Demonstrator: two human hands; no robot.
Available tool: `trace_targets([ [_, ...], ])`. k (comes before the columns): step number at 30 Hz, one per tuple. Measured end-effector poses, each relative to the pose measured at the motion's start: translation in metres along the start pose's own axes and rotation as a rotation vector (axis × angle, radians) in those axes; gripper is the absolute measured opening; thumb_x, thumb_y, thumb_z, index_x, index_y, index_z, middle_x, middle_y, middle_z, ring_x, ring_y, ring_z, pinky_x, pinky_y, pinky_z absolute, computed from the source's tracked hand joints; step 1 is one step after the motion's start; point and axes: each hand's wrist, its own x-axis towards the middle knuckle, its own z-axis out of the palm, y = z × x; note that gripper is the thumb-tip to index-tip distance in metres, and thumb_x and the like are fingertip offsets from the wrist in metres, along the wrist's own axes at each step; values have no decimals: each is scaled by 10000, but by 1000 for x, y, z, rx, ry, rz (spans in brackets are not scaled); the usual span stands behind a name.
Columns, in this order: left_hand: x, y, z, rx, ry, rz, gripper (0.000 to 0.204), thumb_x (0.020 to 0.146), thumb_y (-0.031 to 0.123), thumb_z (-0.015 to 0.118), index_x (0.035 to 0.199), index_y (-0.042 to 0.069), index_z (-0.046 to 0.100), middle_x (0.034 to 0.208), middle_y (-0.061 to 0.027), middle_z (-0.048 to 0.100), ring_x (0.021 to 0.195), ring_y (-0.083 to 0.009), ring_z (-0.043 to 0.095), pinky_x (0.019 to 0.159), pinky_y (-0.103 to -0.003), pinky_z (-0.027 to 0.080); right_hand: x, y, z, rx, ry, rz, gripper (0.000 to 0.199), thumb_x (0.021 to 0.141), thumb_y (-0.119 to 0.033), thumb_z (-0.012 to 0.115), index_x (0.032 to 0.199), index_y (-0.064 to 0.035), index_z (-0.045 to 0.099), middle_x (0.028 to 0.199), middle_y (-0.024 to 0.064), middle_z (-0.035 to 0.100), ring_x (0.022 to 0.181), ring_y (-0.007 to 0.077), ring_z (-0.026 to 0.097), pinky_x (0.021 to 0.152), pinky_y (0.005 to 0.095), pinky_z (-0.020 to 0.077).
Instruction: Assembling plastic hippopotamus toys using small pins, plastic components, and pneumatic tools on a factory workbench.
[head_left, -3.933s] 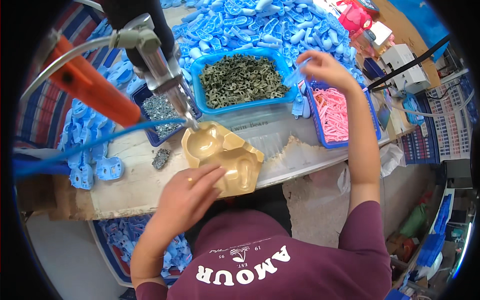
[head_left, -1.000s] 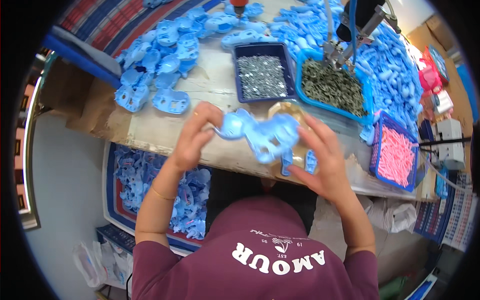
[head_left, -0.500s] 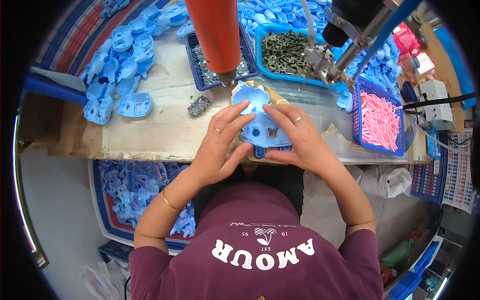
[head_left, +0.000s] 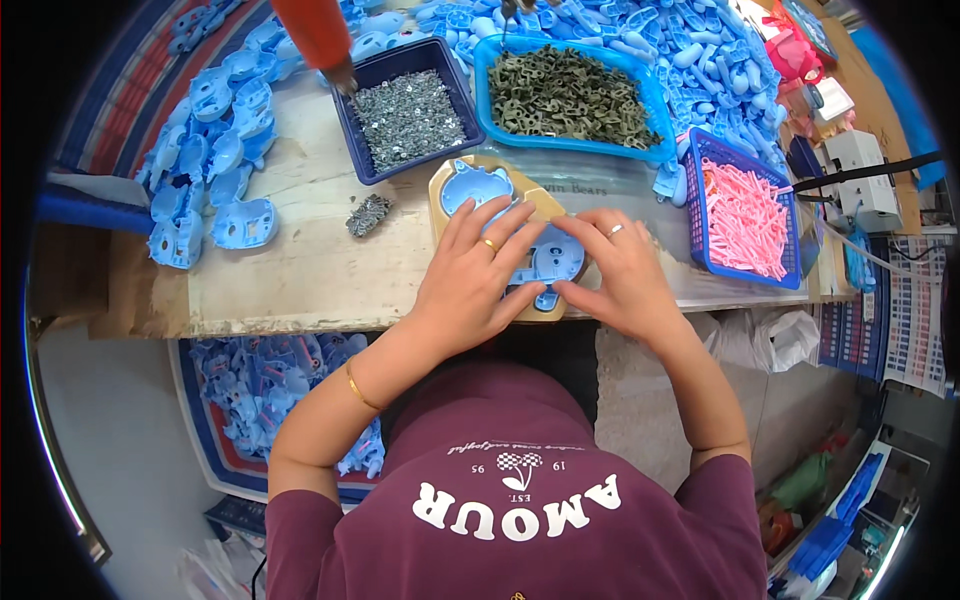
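A light blue plastic toy shell (head_left: 562, 256) lies in a tan fixture block (head_left: 439, 203) at the front of the bench. Its lower part shows a hollow inside with moulded details, and another rounded hollow blue part (head_left: 476, 184) sits at the block's far end. My left hand (head_left: 472, 270) reaches over the shell from the left, long fingers across it and thumb at its near edge. My right hand (head_left: 622, 272) has curled fingers and thumb at its right side. Both hands touch the shell, which they partly cover. An orange power screwdriver (head_left: 315, 38) hangs at the upper left.
Behind the fixture stand a dark blue tray of small metal screws (head_left: 408, 118) and a bright blue tray of dark metal pieces (head_left: 570, 98). A basket of pink sticks (head_left: 745, 218) is right. Blue shells (head_left: 243, 222) lie left; a small metal heap (head_left: 368, 215) lies nearer.
The view has shifted, and the orange screwdriver now appears farther up and left. The metal-and-hose apparatus has almost left the picture. My left hand reaches farther across the shell, whose hollow inside now shows.
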Motion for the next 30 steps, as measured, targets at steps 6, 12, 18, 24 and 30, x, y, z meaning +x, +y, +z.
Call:
trace_targets([
  [6,8,6,6,-1,-45,-12,651,839,260,753,1408,51,515,1426,-109,537,1343,-340,471,1159,-522,335,0,-7,1,-108,10,18,641,708,-209,819,1307,-104,615,1094,70,613,1047,273,588,844,411,413],
  [12,11,6,6,37,-41,20,607,829,240,752,1358,25,549,1364,-114,563,1254,-336,520,1108,-503,380,-5,-9,6,-178,17,54,640,715,-229,827,1307,-107,620,1096,62,625,1034,267,593,840,409,401],
  [18,8,9,7,100,-63,18,584,827,242,751,1334,16,568,1347,-121,564,1244,-342,517,1100,-502,386,0,15,-11,66,-8,79,547,782,-217,818,1286,-87,652,1115,67,674,969,234,618,825,381,459],
  [24,11,11,5,109,-114,9,580,860,268,740,1347,11,555,1361,-109,551,1293,-299,496,1136,-497,355,60,105,-38,74,303,269,287,876,-128,722,1158,-71,726,1070,95,704,735,220,643,724,358,532],
  [30,9,11,8,92,-75,14,597,809,210,767,1338,18,568,1358,-117,560,1249,-337,516,1099,-497,397,109,131,-30,-365,130,205,184,834,-116,655,977,-116,770,1022,88,688,974,313,666,821,436,561],
])
